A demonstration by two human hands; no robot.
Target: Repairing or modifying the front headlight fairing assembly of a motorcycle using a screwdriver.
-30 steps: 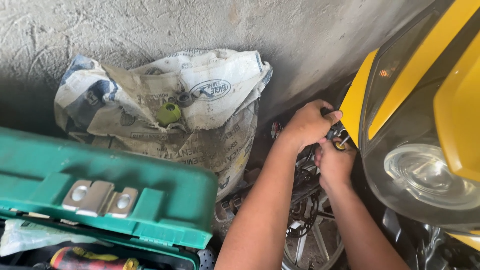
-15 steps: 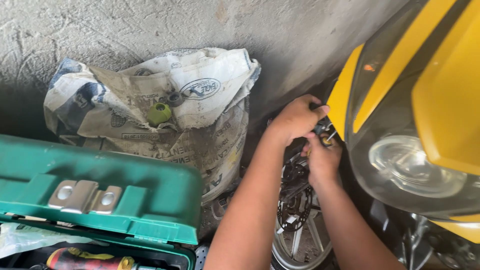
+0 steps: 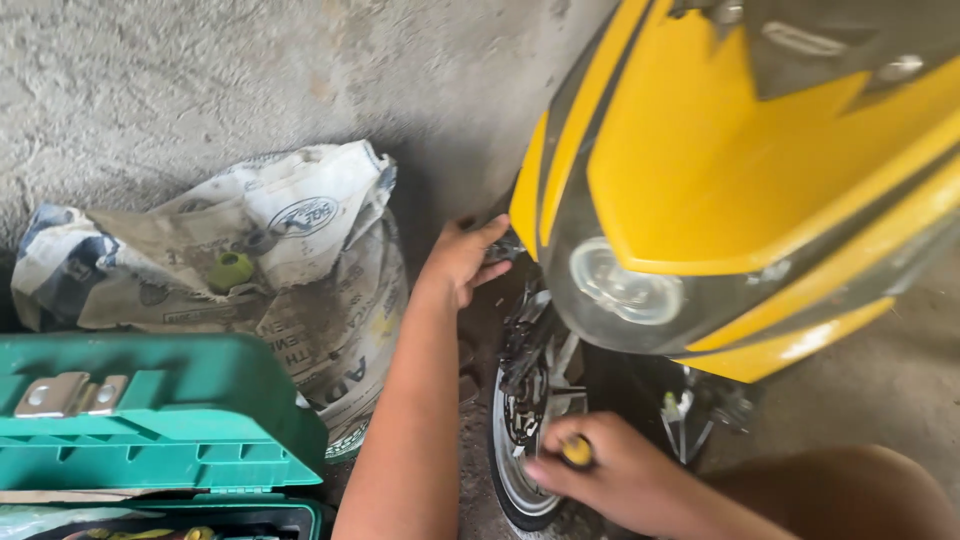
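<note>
while earlier both hands met at the fairing: now apart
left hand (image 3: 462, 260): fingers spread on the yellow scooter (image 3: 720, 170) edge
right hand (image 3: 610, 475): lowered beside front wheel (image 3: 520, 440), clamped on yellow-handled tool (image 3: 576, 452)

Left arm: stretched forward, forearm bare.
Left hand (image 3: 462, 258): far ahead of the right, fingers loosely curled, thumb up.
Right hand (image 3: 612, 478): low and close to the body, fingers folded into a closed grip, knuckles leftward.
</note>
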